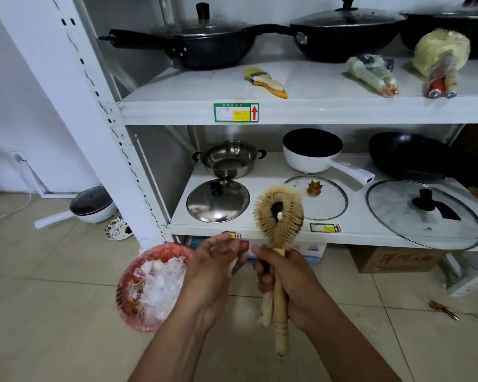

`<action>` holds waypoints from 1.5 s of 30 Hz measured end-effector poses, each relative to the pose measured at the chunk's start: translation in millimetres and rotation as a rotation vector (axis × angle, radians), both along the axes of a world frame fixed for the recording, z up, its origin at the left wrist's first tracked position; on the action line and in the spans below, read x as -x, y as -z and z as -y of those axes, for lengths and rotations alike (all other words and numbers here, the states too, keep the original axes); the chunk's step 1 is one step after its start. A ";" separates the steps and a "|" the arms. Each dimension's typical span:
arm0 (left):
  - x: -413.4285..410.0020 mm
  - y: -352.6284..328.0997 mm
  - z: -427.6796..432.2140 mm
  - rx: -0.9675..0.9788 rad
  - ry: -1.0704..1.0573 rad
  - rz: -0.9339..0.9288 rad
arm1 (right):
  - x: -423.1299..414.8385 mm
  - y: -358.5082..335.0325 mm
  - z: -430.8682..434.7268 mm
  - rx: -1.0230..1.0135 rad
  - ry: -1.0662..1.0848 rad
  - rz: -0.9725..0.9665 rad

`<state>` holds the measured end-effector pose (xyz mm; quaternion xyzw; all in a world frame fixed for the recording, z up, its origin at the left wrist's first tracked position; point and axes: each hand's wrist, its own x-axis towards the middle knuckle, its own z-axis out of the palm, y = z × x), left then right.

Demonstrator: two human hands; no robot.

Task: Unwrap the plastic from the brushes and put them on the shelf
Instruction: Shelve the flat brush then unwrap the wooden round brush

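Brush (279,213) is held up in front of the lower shelf (199,228), bristle loop on top. The right grip (284,282) is clamped round its wooden handle. The left grip (218,260), just beside, curls on a scrap of plastic (233,264). On the floor below sits a red bin (166,246) of crumpled wrap. The upper shelf (177,89) carries a yellow brush (265,82) and wrapped brushes (370,75).

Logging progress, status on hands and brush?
Right hand grips unwrapped round bristle brush by handle. Left hand pinches plastic scrap. Wrapped brushes lie on upper shelf. Way to shelf looks open.
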<state>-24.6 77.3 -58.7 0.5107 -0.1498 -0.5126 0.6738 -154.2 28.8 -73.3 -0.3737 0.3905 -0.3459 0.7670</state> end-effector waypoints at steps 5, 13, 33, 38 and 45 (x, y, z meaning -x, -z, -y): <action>-38.2 5.7 -13.8 -0.131 -0.022 -0.030 | -29.1 9.1 -2.9 0.019 -0.037 -0.011; -87.4 16.3 -31.1 -0.321 0.022 -0.196 | -76.4 13.4 -17.5 0.147 -0.144 -0.159; -168.3 44.2 -36.9 -0.293 -0.379 -0.432 | -112.0 19.1 -17.7 0.188 -0.222 -0.188; -161.1 41.3 -32.2 -0.266 -0.297 -0.376 | -104.2 14.9 -16.6 0.196 -0.221 -0.191; -106.0 4.7 -25.4 -0.084 0.260 -0.104 | -91.0 -0.6 -17.0 0.134 -0.239 -0.134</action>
